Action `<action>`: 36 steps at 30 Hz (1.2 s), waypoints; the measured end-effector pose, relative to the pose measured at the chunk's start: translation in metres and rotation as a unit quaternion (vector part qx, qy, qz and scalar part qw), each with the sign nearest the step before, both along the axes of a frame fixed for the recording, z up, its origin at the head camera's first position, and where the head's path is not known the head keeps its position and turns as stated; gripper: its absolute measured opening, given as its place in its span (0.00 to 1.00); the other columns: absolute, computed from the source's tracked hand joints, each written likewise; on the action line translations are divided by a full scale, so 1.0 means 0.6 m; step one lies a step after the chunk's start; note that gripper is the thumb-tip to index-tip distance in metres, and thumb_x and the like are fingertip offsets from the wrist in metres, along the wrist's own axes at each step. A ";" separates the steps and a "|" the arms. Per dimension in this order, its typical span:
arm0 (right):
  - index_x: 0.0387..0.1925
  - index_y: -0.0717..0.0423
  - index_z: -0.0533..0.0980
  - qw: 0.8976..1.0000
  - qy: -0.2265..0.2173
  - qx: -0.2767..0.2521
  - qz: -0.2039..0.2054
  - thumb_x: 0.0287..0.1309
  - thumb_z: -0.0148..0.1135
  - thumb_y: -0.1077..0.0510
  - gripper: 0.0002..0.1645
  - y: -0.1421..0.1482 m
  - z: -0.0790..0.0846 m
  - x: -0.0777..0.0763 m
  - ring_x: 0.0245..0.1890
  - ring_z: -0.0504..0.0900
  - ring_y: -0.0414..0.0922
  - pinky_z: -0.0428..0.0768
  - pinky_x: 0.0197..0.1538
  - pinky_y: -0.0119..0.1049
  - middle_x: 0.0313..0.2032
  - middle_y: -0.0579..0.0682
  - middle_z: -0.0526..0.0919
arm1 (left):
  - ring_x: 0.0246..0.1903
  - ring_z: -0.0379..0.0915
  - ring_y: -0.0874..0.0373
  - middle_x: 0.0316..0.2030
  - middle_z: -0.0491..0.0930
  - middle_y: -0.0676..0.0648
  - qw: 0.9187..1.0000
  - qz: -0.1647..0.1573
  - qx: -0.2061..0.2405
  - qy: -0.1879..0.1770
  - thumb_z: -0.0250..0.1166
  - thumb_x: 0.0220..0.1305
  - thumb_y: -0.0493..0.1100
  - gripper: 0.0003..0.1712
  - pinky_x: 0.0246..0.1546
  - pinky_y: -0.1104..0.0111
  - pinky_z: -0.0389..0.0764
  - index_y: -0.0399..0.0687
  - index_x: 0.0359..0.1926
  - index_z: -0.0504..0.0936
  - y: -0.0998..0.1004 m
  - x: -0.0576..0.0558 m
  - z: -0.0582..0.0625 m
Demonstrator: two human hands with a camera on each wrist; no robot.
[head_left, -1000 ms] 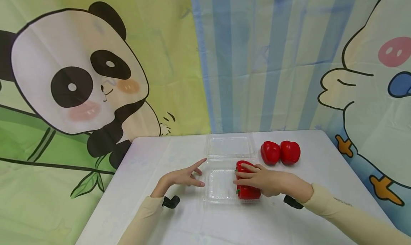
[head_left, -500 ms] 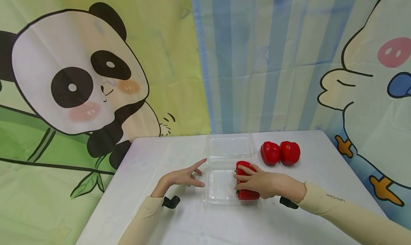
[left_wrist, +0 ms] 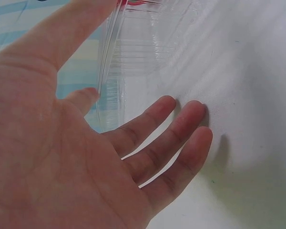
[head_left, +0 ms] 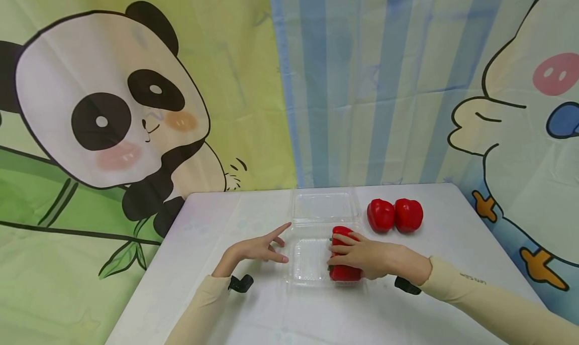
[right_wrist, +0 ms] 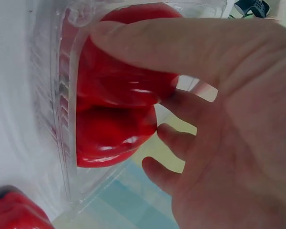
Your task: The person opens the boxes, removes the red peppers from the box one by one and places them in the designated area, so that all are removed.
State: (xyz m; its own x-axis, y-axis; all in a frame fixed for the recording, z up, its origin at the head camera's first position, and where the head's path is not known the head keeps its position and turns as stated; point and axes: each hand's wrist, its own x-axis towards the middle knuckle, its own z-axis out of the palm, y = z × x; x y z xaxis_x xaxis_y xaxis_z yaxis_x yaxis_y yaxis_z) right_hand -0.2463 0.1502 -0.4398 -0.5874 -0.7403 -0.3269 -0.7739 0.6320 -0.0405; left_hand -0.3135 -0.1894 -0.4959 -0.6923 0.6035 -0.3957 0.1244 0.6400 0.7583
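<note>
Two red bell peppers lie side by side, stems leftward, in the right part of a clear plastic clamshell container. My right hand spans both from above in the head view. In the right wrist view its thumb lies along the nearer pepper, with fingers reaching round the opposite side. My left hand rests at the container's left edge, thumb and index finger spread, holding nothing. The left wrist view shows its palm and relaxed fingers beside the clear wall.
Behind the tray, the container's lid lies folded back on the white table. Two more red bell peppers stand together at the back right. A printed cloth with a panda hangs behind the table.
My right hand has shifted slightly left, its fingers drawn in closer over the peppers. The nearer pepper has slid a little left inside the container. The left hand has stayed in place.
</note>
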 end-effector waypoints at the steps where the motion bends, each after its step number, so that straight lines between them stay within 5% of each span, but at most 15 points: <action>1: 0.70 0.29 0.66 1.000 -0.002 -0.003 0.001 0.44 0.80 0.61 0.53 0.000 -0.001 -0.001 0.78 0.50 0.52 0.60 0.74 0.58 0.74 0.43 0.64 | 0.49 0.78 0.56 0.67 0.67 0.41 1.000 0.000 -0.001 0.000 0.71 0.61 0.60 0.61 0.50 0.60 0.77 0.72 0.80 0.37 0.000 0.000 0.000; 13: 0.73 0.29 0.62 1.000 -0.007 -0.009 -0.010 0.43 0.80 0.61 0.58 -0.006 -0.008 0.003 0.80 0.46 0.54 0.51 0.77 0.59 0.77 0.42 0.58 | 0.50 0.78 0.56 0.66 0.68 0.42 1.000 0.000 0.003 -0.002 0.72 0.60 0.60 0.61 0.51 0.59 0.77 0.75 0.80 0.37 0.000 -0.005 -0.002; 23: 0.69 0.29 0.66 1.000 0.004 -0.009 0.005 0.41 0.82 0.59 0.54 -0.004 -0.018 -0.004 0.78 0.50 0.53 0.60 0.74 0.58 0.74 0.42 0.64 | 0.49 0.78 0.56 0.66 0.68 0.41 1.000 -0.003 0.003 -0.004 0.72 0.60 0.60 0.61 0.48 0.61 0.77 0.74 0.80 0.37 0.000 -0.004 -0.004; 36: 0.69 0.32 0.65 0.999 -0.002 -0.046 0.011 0.43 0.81 0.59 0.53 0.003 0.003 -0.002 0.77 0.54 0.54 0.61 0.73 0.59 0.73 0.45 0.65 | 0.50 0.78 0.56 0.66 0.68 0.41 1.000 0.001 0.000 -0.004 0.71 0.60 0.60 0.60 0.48 0.61 0.77 0.74 0.80 0.37 0.000 -0.001 -0.001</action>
